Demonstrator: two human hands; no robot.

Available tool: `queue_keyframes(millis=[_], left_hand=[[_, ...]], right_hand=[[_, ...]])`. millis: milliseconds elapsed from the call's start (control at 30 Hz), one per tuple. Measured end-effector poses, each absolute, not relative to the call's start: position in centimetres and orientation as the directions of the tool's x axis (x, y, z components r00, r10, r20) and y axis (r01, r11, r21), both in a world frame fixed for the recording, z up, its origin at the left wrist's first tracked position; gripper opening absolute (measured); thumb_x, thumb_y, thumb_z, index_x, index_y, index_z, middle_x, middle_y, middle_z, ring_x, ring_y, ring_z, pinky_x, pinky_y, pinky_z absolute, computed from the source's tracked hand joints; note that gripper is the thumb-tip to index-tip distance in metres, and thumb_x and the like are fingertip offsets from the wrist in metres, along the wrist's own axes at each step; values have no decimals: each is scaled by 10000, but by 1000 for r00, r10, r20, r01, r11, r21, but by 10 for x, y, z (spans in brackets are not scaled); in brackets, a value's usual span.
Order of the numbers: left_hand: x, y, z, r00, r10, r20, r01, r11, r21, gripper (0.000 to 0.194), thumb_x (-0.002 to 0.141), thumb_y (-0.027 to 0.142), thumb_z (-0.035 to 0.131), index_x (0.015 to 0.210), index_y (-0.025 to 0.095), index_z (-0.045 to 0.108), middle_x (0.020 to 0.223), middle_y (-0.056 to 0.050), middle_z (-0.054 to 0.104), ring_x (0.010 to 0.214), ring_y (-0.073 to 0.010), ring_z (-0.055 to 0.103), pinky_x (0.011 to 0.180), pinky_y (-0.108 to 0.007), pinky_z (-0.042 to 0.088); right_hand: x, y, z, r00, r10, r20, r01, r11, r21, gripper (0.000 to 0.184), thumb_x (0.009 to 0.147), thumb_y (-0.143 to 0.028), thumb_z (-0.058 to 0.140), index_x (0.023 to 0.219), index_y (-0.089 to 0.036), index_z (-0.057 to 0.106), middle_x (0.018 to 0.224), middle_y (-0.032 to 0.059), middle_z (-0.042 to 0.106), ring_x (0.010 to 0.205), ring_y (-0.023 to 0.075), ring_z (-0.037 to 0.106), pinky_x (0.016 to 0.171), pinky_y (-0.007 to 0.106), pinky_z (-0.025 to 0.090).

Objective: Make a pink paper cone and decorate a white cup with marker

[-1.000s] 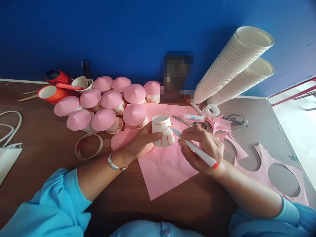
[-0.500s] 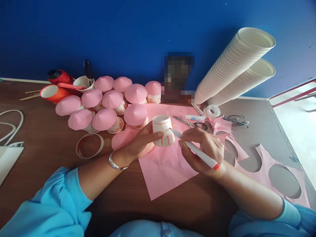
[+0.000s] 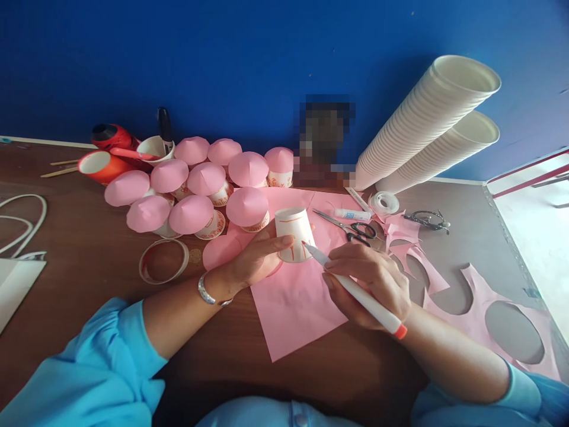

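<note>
A white paper cup (image 3: 291, 228), upside down and marked with red lines, is held in my left hand (image 3: 260, 258), the thumb across its front and the other fingers mostly hidden behind it. My right hand (image 3: 368, 281) grips a white marker (image 3: 362, 296) with a red end, its tip at the lower front of the cup. Below both hands lies a pink paper sheet (image 3: 293, 326). Several finished-looking cups with pink paper cones (image 3: 246, 207) on top stand to the left. Scissors (image 3: 347, 226) and a glue tube (image 3: 353, 214) rest just beyond my right hand.
Two tall stacks of white cups (image 3: 427, 118) lean near the blue wall (image 3: 244, 53). A clear tape roll (image 3: 384, 203), eyeglasses (image 3: 429, 220) and pink paper scraps (image 3: 471, 308) lie right. On the left are a tape ring (image 3: 163, 261), an orange cup (image 3: 100, 169) and a white bag (image 3: 20, 290).
My right hand and the marker have dropped slightly, the tip moving from the cup's upper side to its lower front. The cup has turned a little in my left hand.
</note>
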State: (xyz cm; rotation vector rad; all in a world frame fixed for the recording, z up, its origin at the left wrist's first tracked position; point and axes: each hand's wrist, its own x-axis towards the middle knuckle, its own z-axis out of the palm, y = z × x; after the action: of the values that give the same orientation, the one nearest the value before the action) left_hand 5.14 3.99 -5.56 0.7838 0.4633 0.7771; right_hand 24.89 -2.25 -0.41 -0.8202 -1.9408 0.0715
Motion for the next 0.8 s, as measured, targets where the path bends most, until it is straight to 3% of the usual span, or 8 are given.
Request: queue_keyframes(millis=[167, 500, 667, 800], left_hand=[[53, 40, -52, 630, 772, -84, -429, 435, 792, 202, 849, 310, 753, 1012, 205, 697, 977, -50, 690, 927, -220, 615, 848, -360, 499], [51, 33, -49, 663, 746, -60, -279, 321, 905, 250, 940, 374, 749, 1070, 221, 601, 936, 1, 578, 852, -149, 531, 774, -296, 462], [50, 34, -48, 668, 742, -56, -237, 284, 929, 329, 956, 397, 736, 1216, 240, 608, 1082, -19, 602, 945, -163, 534, 823, -300, 471], [49, 34, -48, 679, 730, -71, -218, 294, 930, 341, 937, 397, 759, 1185, 228, 599, 1064, -20, 591, 988, -180, 539, 852, -311, 472]], right_hand=[[248, -22, -5, -296, 570, 766, 532, 765, -364, 195, 926, -53, 663, 1079, -170, 628, 808, 51, 699, 684, 161, 708, 592, 264, 603], [248, -21, -12, -404, 487, 774, 584, 789, -192, 175, 914, -56, 689, 1073, -121, 650, 809, 75, 706, 676, 176, 679, 581, 306, 580], [247, -21, -13, -414, 479, 774, 596, 785, -167, 167, 927, -60, 676, 1076, -130, 654, 819, 70, 713, 673, 162, 662, 587, 297, 561], [247, -21, -14, -420, 472, 775, 601, 785, -152, 170, 927, -58, 677, 1085, -119, 660, 834, 81, 720, 685, 169, 663, 589, 302, 555]])
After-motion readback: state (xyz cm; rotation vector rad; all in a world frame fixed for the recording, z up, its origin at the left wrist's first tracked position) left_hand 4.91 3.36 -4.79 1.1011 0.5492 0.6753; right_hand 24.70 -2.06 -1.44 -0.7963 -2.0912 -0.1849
